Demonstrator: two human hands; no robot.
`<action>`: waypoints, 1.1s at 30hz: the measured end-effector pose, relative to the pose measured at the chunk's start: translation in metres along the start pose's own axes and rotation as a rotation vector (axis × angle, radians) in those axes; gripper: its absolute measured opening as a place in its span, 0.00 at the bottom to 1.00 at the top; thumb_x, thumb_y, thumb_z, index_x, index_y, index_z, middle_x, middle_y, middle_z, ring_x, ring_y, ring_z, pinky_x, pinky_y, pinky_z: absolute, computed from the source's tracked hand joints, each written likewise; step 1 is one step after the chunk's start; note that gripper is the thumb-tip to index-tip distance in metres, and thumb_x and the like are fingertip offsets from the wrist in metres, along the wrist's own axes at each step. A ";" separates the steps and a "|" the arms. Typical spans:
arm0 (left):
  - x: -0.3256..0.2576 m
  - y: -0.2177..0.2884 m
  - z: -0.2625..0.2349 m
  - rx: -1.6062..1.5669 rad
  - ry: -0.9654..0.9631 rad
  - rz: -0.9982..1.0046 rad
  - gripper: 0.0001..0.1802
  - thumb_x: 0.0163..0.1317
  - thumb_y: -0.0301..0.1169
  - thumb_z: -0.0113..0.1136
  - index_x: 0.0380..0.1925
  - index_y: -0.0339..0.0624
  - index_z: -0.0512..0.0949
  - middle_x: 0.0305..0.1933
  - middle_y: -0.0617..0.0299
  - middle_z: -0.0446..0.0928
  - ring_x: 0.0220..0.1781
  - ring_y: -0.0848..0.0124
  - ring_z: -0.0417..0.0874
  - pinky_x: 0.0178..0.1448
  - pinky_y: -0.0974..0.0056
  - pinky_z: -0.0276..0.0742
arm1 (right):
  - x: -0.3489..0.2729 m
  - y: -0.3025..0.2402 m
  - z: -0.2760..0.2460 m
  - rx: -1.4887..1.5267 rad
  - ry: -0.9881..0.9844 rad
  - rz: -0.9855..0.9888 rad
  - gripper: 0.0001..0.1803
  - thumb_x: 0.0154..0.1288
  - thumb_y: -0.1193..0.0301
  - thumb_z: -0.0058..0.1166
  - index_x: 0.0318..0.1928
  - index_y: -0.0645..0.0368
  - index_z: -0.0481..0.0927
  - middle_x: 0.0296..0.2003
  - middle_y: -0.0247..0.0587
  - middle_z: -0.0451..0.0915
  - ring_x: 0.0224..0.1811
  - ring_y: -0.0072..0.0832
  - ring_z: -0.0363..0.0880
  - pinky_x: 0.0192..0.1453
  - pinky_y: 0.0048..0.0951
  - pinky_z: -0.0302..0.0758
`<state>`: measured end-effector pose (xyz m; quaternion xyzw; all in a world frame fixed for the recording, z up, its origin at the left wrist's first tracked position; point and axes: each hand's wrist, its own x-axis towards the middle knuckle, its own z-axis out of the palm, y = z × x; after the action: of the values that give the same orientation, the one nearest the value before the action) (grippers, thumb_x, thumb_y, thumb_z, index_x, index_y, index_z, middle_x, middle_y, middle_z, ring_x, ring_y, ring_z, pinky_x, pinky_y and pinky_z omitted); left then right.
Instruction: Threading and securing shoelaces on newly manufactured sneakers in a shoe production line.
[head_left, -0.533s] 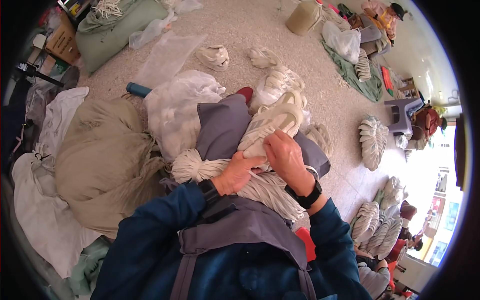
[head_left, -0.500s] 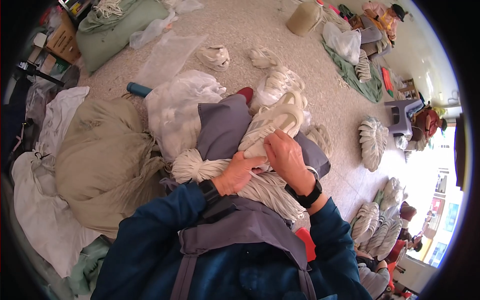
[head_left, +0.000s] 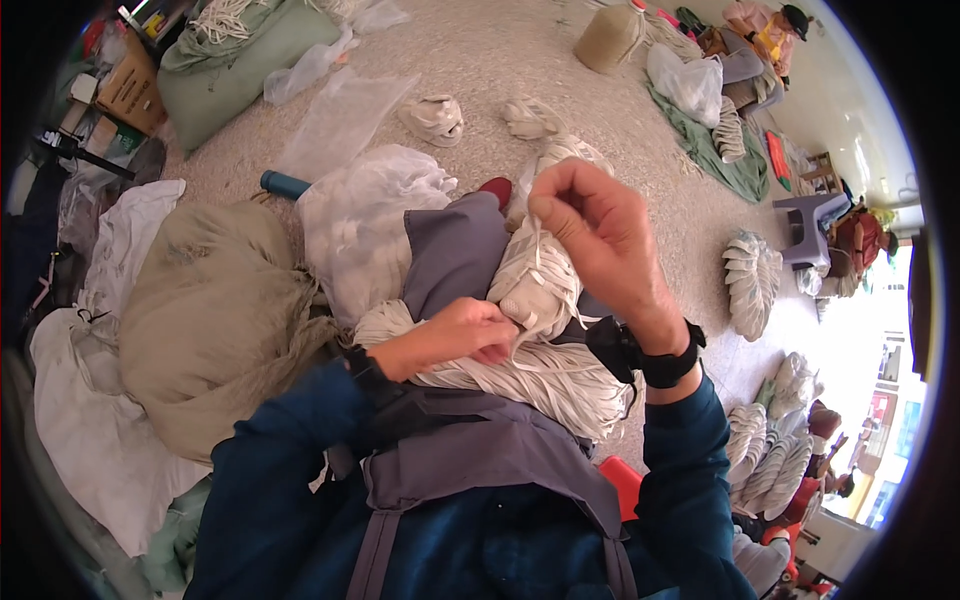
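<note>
A wound bundle of white cord [head_left: 535, 285] rests on my lap over a grey cloth [head_left: 455, 255]. My left hand [head_left: 455, 335] presses its fingers closed against the bundle's lower end, on top of a thick hank of loose white cord [head_left: 540, 380]. My right hand [head_left: 595, 235] is raised above the bundle, its fingers pinched on a white strand [head_left: 535, 265] that runs down to the bundle. A black watch sits on my right wrist.
A big beige sack [head_left: 205, 315] lies at my left with a clear plastic bag [head_left: 370, 225] beside it. Small cord bundles [head_left: 435, 118] sit on the speckled floor ahead. Stacks of finished bundles [head_left: 752, 282] lie at the right, near other seated people [head_left: 760, 35] and a grey stool [head_left: 810, 215].
My right hand has lifted off the bundle and pulled a strand upward. My left hand stays on the bundle's lower end.
</note>
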<state>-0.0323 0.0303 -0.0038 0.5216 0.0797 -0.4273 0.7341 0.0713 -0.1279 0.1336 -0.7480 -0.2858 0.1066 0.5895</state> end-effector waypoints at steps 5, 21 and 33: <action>0.015 0.020 0.000 0.470 0.335 0.534 0.16 0.73 0.40 0.59 0.43 0.35 0.79 0.28 0.66 0.79 0.28 0.78 0.77 0.32 0.69 0.71 | -0.018 0.002 0.011 0.110 -0.053 0.038 0.02 0.71 0.79 0.58 0.41 0.63 0.79 0.33 0.31 0.78 0.36 0.16 0.74 0.43 0.22 0.74; -0.118 0.064 -0.182 -0.570 0.652 1.145 0.10 0.75 0.31 0.52 0.48 0.37 0.77 0.32 0.62 0.77 0.36 0.66 0.81 0.65 0.51 0.77 | -0.128 0.115 0.003 -0.486 0.141 0.100 0.36 0.55 0.78 0.65 0.66 0.62 0.71 0.68 0.56 0.66 0.71 0.52 0.67 0.75 0.44 0.65; -0.036 0.042 -0.081 0.640 0.989 0.793 0.28 0.65 0.26 0.63 0.66 0.37 0.70 0.55 0.51 0.79 0.52 0.66 0.81 0.58 0.61 0.78 | -0.151 0.130 0.005 -0.067 0.382 0.308 0.25 0.62 0.77 0.63 0.60 0.61 0.75 0.60 0.43 0.75 0.61 0.32 0.76 0.59 0.31 0.76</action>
<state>0.0018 0.1217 0.0103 0.8343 0.0783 0.1568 0.5227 -0.0148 -0.2257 -0.0172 -0.8085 -0.0552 0.0421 0.5844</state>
